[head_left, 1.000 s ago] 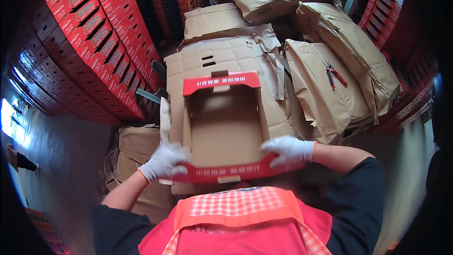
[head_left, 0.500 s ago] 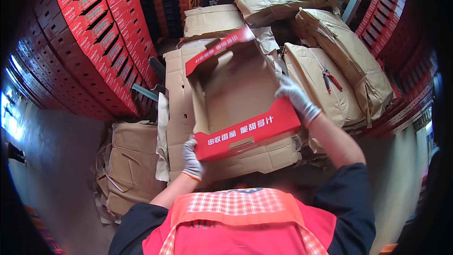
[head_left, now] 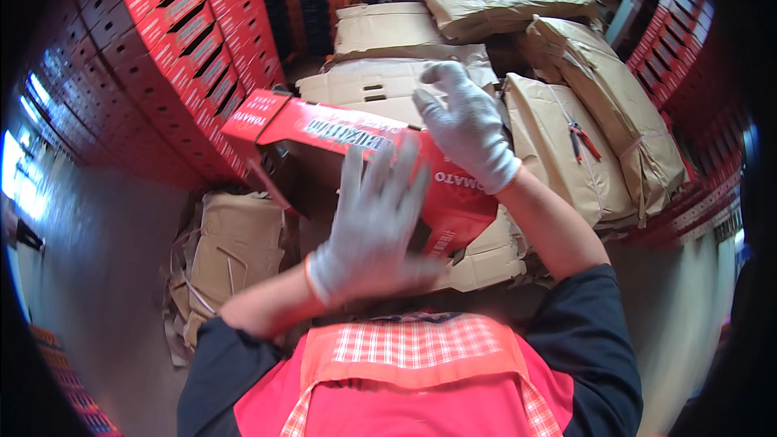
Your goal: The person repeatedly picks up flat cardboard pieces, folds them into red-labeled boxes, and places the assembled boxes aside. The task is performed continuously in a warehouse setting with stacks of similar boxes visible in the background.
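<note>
A red printed cardboard box (head_left: 324,119) with a brown inside stands tilted in front of me, its long red side turned up. My left hand (head_left: 368,222), in a pale glove, is held out over the box with its fingers spread and slightly blurred. My right hand (head_left: 469,125), gloved too, is at the right end of the box. Its fingers are apart and partly bent, with nothing seen between them. Whether the right palm touches the box cannot be made out. Under the box lie flat brown cardboard blanks (head_left: 364,89).
Tall stacks of red boxes (head_left: 178,24) rise on the left, and more red boxes (head_left: 668,40) on the right. Paper-wrapped bundles (head_left: 595,113) lie at the right and back; red-handled pliers (head_left: 584,143) rest on one. Another tied bundle (head_left: 239,247) is at the lower left.
The box has turned from lying with its open inside facing up to standing with a long red side up. Both hands have let go of its near side; the left spread, the right moved up.
</note>
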A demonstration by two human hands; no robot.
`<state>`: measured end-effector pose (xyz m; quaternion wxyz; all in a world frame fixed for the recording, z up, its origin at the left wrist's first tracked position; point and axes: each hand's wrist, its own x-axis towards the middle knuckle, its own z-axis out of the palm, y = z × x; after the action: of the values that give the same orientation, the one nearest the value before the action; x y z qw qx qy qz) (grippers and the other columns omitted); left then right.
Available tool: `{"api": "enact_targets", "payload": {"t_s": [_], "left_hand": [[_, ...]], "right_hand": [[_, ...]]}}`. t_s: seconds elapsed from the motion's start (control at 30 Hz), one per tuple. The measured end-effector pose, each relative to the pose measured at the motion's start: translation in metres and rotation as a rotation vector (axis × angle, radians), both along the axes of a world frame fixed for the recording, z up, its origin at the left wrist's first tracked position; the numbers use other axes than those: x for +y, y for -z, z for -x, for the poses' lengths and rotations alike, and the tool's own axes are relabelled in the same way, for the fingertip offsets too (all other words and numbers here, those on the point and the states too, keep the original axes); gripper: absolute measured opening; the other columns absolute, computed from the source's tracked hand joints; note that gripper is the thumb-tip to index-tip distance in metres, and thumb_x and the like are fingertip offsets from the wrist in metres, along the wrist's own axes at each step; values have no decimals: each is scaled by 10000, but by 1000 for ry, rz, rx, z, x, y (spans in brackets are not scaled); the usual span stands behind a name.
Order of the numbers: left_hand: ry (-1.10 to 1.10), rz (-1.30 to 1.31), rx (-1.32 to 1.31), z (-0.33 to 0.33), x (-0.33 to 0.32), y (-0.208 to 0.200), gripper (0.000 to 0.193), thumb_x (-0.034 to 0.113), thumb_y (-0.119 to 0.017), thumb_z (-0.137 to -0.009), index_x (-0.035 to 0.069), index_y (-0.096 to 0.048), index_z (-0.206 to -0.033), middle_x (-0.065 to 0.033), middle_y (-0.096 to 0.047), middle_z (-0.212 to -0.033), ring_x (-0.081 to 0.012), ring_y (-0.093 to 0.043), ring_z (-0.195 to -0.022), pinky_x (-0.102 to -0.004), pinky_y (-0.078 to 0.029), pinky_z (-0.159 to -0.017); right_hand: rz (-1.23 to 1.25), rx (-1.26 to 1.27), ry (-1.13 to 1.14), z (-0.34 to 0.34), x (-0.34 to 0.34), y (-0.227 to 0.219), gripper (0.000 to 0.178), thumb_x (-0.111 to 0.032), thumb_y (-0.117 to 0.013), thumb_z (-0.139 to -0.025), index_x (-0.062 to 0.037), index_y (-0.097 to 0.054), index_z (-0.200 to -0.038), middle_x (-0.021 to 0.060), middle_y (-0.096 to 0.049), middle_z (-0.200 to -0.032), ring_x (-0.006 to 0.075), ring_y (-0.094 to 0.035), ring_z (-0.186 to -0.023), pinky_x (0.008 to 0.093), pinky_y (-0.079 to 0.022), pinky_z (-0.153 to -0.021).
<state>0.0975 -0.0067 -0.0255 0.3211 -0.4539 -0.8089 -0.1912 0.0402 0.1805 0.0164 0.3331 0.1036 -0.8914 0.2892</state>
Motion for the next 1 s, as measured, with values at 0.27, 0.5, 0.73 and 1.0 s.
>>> {"api": "enact_targets", "payload": {"t_s": [0.27,0.5,0.73,1.0], "left_hand": [[44,387,-358,97,38,-40,969,845,-706,-555,-30,-627,-964,-187,-599,-976,-332,-584,-981,-417,-456,-903],[127,243,-355,95,34,-30,916,802,-745,-546,-24,-619,-921,-176,-586,-945,-332,-583,-947,-424,-460,-883],[126,75,-247,79,28,-9,1034,793,-737,-564,-83,-587,-1092,-221,-579,-1039,-373,-567,-981,-440,-437,-940],[619,-869,-854,98,3,6,611,324,-524,-1030,-60,-365,-1478,-171,-520,-1432,-260,-527,-1293,-363,-375,-1107]], "right_hand": [[-334,-78,141,-16,59,-16,230,-281,-663,-898,-55,-695,-868,184,-673,-683,320,-683,-625,404,-535,-605],[-632,-258,-35,-4,66,-24,374,-309,-563,-962,-42,-645,-715,200,-624,-612,357,-669,-625,419,-532,-587],[-532,-535,-81,40,35,0,269,-261,-517,-924,-57,-688,-887,192,-697,-864,388,-674,-818,458,-525,-751],[-535,-410,-316,-10,-14,-11,632,-414,-698,-790,-86,-558,-1311,215,-632,-1211,369,-623,-1113,424,-499,-946]]}}
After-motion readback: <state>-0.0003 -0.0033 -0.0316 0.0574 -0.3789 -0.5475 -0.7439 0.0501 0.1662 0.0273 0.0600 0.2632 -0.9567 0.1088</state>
